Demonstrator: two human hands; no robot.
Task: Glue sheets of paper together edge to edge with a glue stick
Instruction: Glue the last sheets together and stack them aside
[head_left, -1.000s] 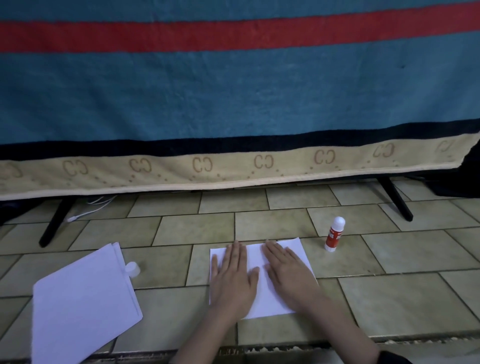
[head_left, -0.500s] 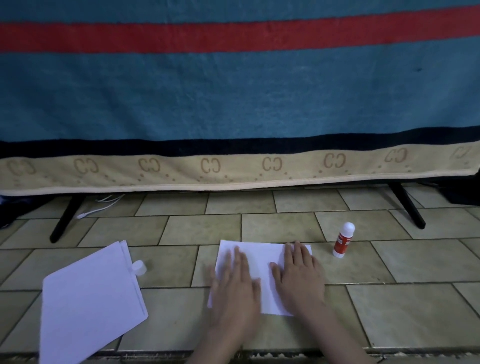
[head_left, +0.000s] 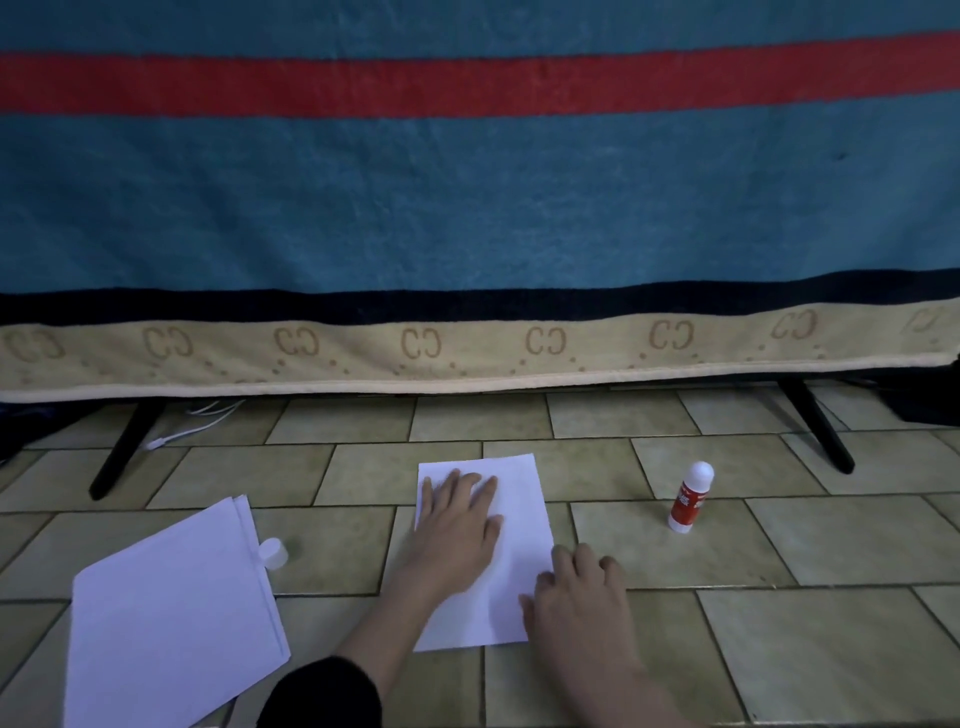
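A white sheet of paper lies flat on the tiled floor in front of me. My left hand rests palm down on its upper left part, fingers spread. My right hand lies at the sheet's lower right edge, fingertips touching the paper, holding nothing. A red and white glue stick stands upright on a tile to the right of the sheet, apart from both hands. Its white cap lies on the floor to the left.
A stack of white sheets lies on the floor at the lower left, next to the cap. Behind hangs a blue, red and beige blanket over black legs. A white cable lies under it.
My right hand slid back from the upper right of the sheet to its lower right edge. My left hand moved up to the sheet's top left. The view shifted slightly.
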